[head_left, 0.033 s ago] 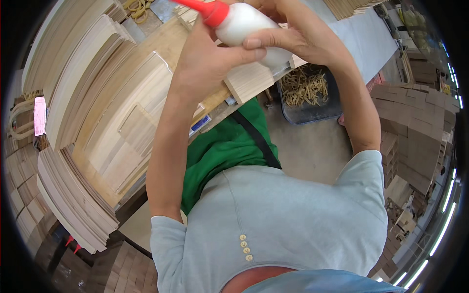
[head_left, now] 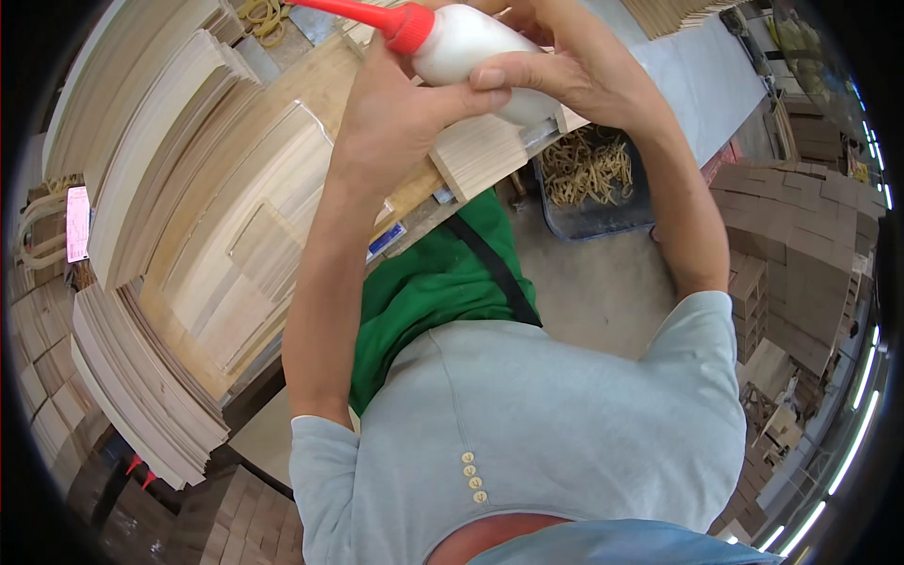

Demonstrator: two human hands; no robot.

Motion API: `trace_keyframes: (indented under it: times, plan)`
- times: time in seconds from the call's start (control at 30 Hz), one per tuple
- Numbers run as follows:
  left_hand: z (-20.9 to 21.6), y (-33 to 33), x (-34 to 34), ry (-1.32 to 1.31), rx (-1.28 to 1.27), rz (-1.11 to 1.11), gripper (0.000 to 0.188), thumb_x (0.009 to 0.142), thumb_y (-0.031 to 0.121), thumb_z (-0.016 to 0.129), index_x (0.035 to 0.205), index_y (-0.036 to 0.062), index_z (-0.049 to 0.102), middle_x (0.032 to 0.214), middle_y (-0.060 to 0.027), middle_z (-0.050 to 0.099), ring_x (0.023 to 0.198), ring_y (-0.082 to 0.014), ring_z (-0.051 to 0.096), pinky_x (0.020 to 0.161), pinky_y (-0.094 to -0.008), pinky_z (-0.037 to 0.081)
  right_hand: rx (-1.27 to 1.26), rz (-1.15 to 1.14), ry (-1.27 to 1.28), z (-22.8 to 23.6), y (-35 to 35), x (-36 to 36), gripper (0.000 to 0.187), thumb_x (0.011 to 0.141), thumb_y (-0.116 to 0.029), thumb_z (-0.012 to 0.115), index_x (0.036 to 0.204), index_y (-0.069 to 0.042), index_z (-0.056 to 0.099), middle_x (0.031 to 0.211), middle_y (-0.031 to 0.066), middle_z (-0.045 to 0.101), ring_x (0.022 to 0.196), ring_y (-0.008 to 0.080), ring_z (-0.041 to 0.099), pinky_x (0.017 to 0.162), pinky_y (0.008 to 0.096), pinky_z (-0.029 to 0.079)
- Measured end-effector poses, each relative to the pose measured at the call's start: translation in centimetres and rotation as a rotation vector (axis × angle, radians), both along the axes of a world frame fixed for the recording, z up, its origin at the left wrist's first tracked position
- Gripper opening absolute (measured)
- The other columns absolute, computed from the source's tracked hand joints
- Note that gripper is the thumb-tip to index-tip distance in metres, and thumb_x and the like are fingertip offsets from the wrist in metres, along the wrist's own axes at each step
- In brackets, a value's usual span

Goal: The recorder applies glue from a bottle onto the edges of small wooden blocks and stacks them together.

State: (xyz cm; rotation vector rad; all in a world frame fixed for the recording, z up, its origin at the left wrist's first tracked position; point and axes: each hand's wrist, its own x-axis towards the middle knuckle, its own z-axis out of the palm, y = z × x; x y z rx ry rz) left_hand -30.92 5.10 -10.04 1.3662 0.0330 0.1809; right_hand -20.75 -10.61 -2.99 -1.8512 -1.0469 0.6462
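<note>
Slightly leftward, the bottle [head_left: 471, 45] has shifted since the earlier frame, and more of its red nozzle [head_left: 344, 10] shows before the upper edge cuts off the tip. From my remote seat I find it held up near the top of the view, long axis slanting from nozzle at upper left to base at lower right. I judge that slant to be what matters: the nozzle points out past the left hand [head_left: 405, 105], which sits nearer the red cap [head_left: 411, 28], while the right hand [head_left: 576, 68] has the white body. I see both thumbs pressed to the bottle's near side, their tips almost meeting; the other fingers curl behind, and I cannot tell how they are set. Both forearms reach up from below, the right one angling inward, so they arch around the bottle. Farther out, I see a block [head_left: 482, 160] on the bench [head_left: 315, 73] edge, the green apron [head_left: 424, 273] below it, and a dark tub [head_left: 603, 231] of tan strips [head_left: 588, 168] at right.
</note>
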Motion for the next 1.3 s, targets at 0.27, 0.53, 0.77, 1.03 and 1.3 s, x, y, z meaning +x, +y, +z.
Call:
trace_keyframes:
  times: [0.27, 0.53, 0.77, 1.03, 1.3]
  plan:
    - [1.6, -4.2, 2.0, -0.160, -0.333, 0.165, 0.036, 0.077, -0.001, 0.076, 0.109, 0.0002, 0.061, 0.097, -0.0054, 0.067, 0.096, -0.0151, 0.064, 0.086, -0.0286, 0.051, 0.946, -0.271, 0.774, -8.3, -1.3, -2.4, 0.055, 0.089, -0.025, 0.069, 0.133, -0.001, 0.047, 0.129, 0.0122, 0.057, 0.119, 0.0244, 0.055, 0.106, 0.0442, 0.042]
    - [-4.7, -6.0, -3.9, -0.231, 0.971, 0.175, 0.055, 0.065, 0.006, 0.079, 0.115, -0.0025, 0.059, 0.123, -0.0168, 0.054, 0.118, -0.0312, 0.050, 0.100, -0.0374, 0.044, 1.044, -0.496, 0.805, -9.3, -1.9, 1.1, 0.064, 0.090, -0.042, 0.065, 0.139, -0.010, 0.041, 0.135, 0.0155, 0.052, 0.124, 0.0327, 0.051, 0.103, 0.0550, 0.043]
    - [-7.3, -6.0, -4.7, -0.197, 1.340, 0.092, 0.047, 0.071, 0.010, 0.062, 0.116, -0.0036, 0.059, 0.125, -0.0138, 0.053, 0.116, -0.0293, 0.050, 0.098, -0.0378, 0.044, 0.835, -0.325, 0.723, -6.9, 2.2, 6.4, 0.059, 0.098, -0.043, 0.052, 0.140, -0.004, 0.037, 0.133, 0.0174, 0.051, 0.130, 0.0424, 0.044, 0.101, 0.0585, 0.046]
    - [-8.2, -5.3, -4.2, -0.163, 1.329, 0.106, 0.042, 0.075, 0.016, 0.060, 0.116, 0.0063, 0.059, 0.131, -0.0062, 0.048, 0.119, -0.0218, 0.044, 0.094, -0.0329, 0.040, 0.885, -0.357, 0.682, -5.7, 9.6, 11.2, 0.045, 0.091, -0.019, 0.067, 0.131, -0.008, 0.049, 0.120, 0.0071, 0.060, 0.115, 0.0245, 0.057, 0.098, 0.0478, 0.048]
    - [-8.9, -5.9, -3.9, -0.119, 1.360, 0.172, 0.039, 0.073, 0.018, 0.062, 0.112, 0.0143, 0.059, 0.130, 0.0013, 0.048, 0.116, -0.0168, 0.043, 0.093, -0.0303, 0.034, 0.922, 0.370, 1.026, -11.8, 12.9, 16.2, 0.046, 0.086, -0.014, 0.072, 0.126, -0.008, 0.051, 0.116, 0.0076, 0.062, 0.105, 0.0237, 0.063, 0.090, 0.0466, 0.054]
